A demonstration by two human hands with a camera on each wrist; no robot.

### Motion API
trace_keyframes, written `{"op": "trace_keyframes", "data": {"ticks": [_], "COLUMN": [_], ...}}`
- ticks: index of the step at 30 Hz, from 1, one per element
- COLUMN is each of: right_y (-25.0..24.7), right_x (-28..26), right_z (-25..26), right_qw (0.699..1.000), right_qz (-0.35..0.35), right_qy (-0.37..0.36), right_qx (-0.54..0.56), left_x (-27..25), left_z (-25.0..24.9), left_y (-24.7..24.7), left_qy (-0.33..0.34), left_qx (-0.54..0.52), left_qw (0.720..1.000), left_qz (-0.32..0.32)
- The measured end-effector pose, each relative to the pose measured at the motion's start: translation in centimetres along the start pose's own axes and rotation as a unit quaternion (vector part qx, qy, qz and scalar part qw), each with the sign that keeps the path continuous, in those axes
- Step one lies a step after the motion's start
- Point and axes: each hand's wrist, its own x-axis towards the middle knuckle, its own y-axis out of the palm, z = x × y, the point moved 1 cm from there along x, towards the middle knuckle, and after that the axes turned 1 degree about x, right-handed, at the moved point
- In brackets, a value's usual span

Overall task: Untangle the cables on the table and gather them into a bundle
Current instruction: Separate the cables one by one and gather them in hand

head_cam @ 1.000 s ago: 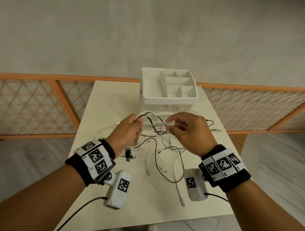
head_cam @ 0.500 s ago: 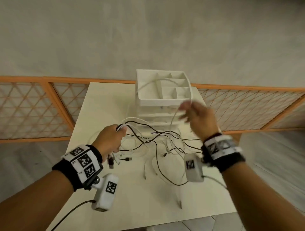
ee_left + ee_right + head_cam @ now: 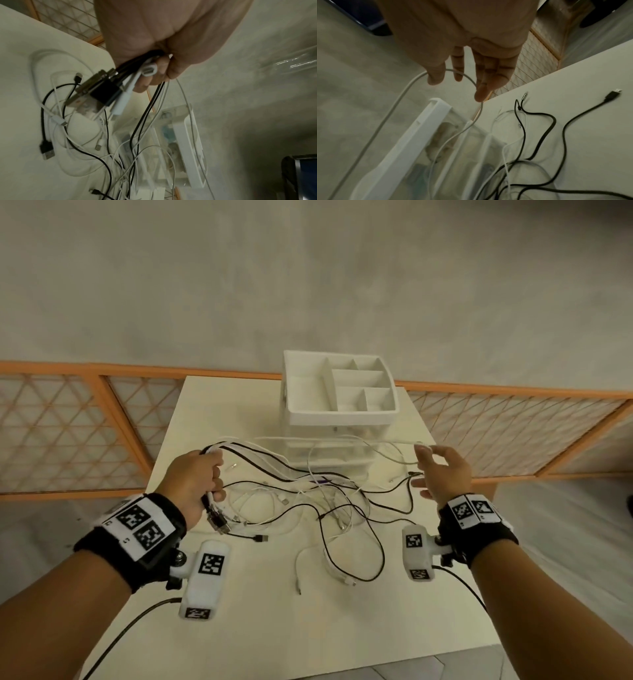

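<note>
- White and black cables (image 3: 318,501) still sprawl tangled across the bench (image 3: 239,628); your left hand (image 3: 191,484) grips several plug ends.
- Your right hand (image 3: 442,470) has swung outward, fingers now spread; one white cable (image 3: 467,78) seemingly just drapes over them, freed.

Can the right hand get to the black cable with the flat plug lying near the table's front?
Probably yes: the right hand is open, and the black cable's flat plug lies uncovered on the table.

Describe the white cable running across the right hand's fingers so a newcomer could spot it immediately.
Start at the white drawer organizer at the table's far edge. A thin white cable spans its front, from the left hand to the open right hand. Unlike the tangled cables on the table, it hangs raised, draped over the fingers.
</note>
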Motion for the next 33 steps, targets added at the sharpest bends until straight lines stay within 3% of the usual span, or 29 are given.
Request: {"op": "trace_keyframes", "data": {"ticks": [2,4,6,8,13,20,23,26,29,31,33], "right_y": [-0.4,-0.6,-0.7,-0.6,-1.1,-1.3,-0.9,-0.3,0.1,0.7,1.3], "right_x": [-0.3,-1.3,-3.0,-4.2,-4.1,-0.8,0.7,2.0,1.1,-0.1,-1.7], "right_z": [1.2,4.2,7.8,10.2,11.4,12.5,10.2,3.9,-1.4,-1.5,0.9], "right_qw": [0.998,0.986,0.958,0.933,0.916,0.935,0.951,0.967,0.908,0.894,0.914], "right_qz": [0.018,0.038,0.046,0.041,0.029,0.088,0.125,0.171,0.256,0.269,0.259], "right_qy": [-0.020,-0.122,-0.246,-0.327,-0.386,-0.324,-0.269,-0.158,-0.036,-0.054,-0.120], "right_qx": [0.050,0.102,0.138,0.144,0.107,0.113,0.086,-0.103,-0.329,-0.353,-0.289], "left_x": [0.0,-0.2,-0.6,-1.2,-1.2,-1.0,-1.0,-1.0,-1.0,-1.2,-1.8], "left_z": [0.1,0.5,0.8,1.0,1.3,1.9,1.9,1.5,1.1,0.7,0.2], "left_y": [0.5,1.4,2.5,3.6,3.7,2.7,2.2,1.6,1.1,1.3,2.0], "left_qy": [-0.002,-0.008,-0.013,-0.012,0.003,0.009,0.017,0.027,0.051,0.078,0.113], "left_qx": [0.020,0.047,0.067,0.074,0.071,0.070,0.091,0.094,0.100,0.127,0.167], "left_qw": [1.000,0.998,0.996,0.995,0.995,0.994,0.993,0.992,0.992,0.987,0.976], "left_qz": [0.018,0.044,0.062,0.066,0.075,0.082,0.079,0.079,0.061,0.058,0.087]}}
